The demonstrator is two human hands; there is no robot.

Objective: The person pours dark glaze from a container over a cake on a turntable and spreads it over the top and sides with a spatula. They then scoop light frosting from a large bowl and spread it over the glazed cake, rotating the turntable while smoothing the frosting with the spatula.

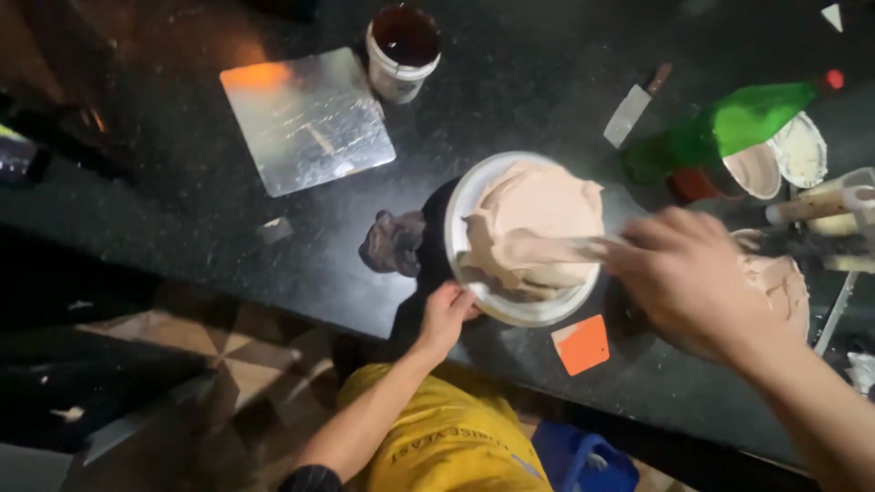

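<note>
Spreading cream on cake [538, 214] – right hand [679, 273] closed on spatula [556, 248], left hand [447, 314] gripping round board [510, 310]; next, probably turning it slowly.

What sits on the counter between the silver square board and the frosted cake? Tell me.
A crumpled dark cloth lies between the silver board and the cake, in the head view.

Silver board [308, 118], tub [403, 53], orange scraper [581, 344]
</note>
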